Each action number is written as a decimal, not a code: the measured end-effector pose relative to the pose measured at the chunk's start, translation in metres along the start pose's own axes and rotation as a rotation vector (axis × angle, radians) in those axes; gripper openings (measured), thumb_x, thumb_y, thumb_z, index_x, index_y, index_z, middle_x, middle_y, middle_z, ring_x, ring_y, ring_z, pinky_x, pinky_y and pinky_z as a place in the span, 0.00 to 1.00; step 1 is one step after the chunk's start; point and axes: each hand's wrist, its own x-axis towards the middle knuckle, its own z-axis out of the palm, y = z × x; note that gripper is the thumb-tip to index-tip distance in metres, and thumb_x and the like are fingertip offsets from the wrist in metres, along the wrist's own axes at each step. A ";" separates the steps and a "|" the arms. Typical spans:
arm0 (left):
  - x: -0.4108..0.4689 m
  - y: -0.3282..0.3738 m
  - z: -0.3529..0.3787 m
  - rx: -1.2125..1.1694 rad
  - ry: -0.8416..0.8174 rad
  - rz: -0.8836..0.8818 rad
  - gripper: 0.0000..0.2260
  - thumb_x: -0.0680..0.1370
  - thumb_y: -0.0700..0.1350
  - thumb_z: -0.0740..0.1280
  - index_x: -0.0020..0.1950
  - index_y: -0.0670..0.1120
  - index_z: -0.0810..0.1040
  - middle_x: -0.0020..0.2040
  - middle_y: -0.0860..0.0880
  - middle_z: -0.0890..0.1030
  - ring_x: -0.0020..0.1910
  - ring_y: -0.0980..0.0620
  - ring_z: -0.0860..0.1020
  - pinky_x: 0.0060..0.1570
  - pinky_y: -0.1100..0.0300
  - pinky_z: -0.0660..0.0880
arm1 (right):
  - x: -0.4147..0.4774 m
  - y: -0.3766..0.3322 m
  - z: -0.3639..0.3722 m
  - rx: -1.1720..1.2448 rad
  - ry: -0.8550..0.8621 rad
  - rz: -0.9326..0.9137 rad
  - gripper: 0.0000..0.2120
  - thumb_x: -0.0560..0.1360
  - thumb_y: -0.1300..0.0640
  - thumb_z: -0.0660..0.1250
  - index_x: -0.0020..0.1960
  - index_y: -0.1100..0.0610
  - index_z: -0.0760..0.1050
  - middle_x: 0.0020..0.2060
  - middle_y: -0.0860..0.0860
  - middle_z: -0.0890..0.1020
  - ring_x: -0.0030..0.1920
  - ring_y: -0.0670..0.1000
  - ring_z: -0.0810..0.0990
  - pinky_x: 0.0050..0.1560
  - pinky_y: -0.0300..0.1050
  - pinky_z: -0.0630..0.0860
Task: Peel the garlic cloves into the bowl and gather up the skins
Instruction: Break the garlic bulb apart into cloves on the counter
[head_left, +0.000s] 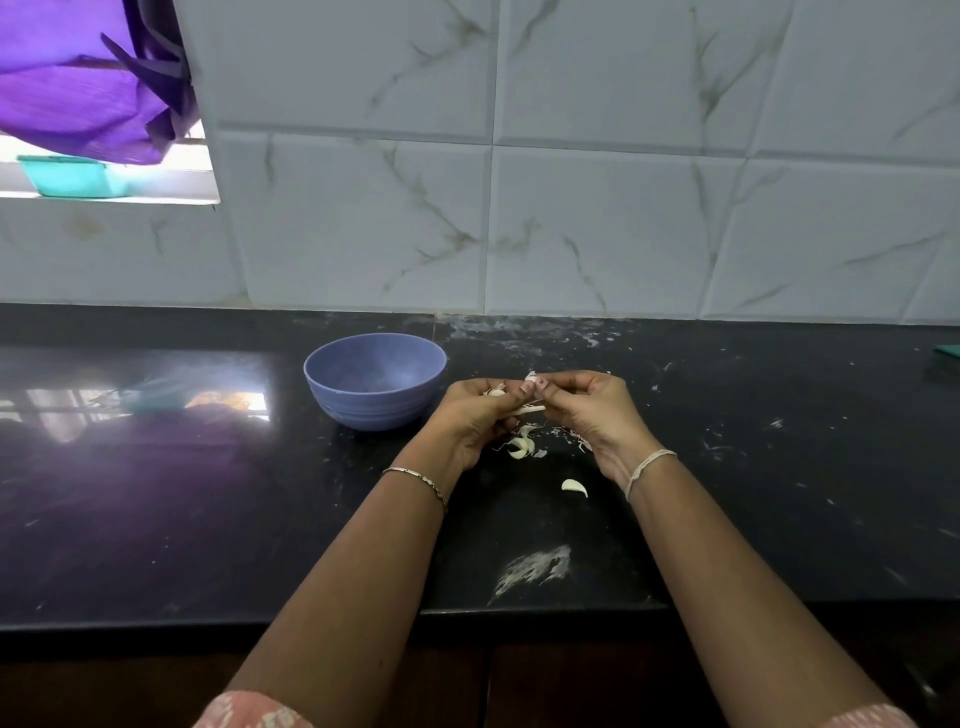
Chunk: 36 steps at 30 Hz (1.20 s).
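Left hand (477, 415), right hand (592, 410), pinching together

i see a glossy black countertop (156, 493), marbled white wall tiles (597, 208), and a bright window (104, 171) behind a purple curtain (72, 78).

The bowl (374, 410), lavender-blue with ribbed sides, stands upright on the dark worktop (208, 519). Just to its right a garlic clove (530, 387) is pinched between the fingertips of the left hand (475, 415) and the right hand (589, 410), with papery skin trailing from it. Under the hands, curled white skins (521, 447) lie loose on the worktop. Nearer the front edge, one pale clove (574, 487) rests alone, apart from the skins.
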 end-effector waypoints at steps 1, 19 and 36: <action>0.000 0.000 0.000 -0.003 0.003 0.006 0.03 0.74 0.39 0.73 0.43 0.41 0.80 0.33 0.47 0.79 0.26 0.57 0.72 0.28 0.68 0.73 | 0.001 0.000 -0.001 0.020 0.002 0.013 0.02 0.74 0.64 0.72 0.46 0.62 0.82 0.41 0.55 0.84 0.41 0.48 0.82 0.42 0.35 0.80; 0.007 -0.003 0.001 0.058 0.082 -0.021 0.08 0.71 0.40 0.76 0.47 0.38 0.83 0.32 0.48 0.81 0.26 0.57 0.75 0.29 0.67 0.75 | 0.009 0.008 0.002 -0.102 0.088 -0.018 0.06 0.77 0.63 0.69 0.47 0.66 0.81 0.35 0.54 0.82 0.32 0.45 0.80 0.33 0.33 0.77; 0.006 0.008 0.003 -0.170 0.098 0.029 0.11 0.76 0.32 0.53 0.48 0.40 0.74 0.48 0.42 0.76 0.41 0.50 0.73 0.41 0.57 0.69 | 0.003 0.007 -0.004 -0.741 0.081 -0.312 0.08 0.80 0.55 0.63 0.48 0.50 0.82 0.32 0.45 0.78 0.31 0.44 0.74 0.34 0.42 0.71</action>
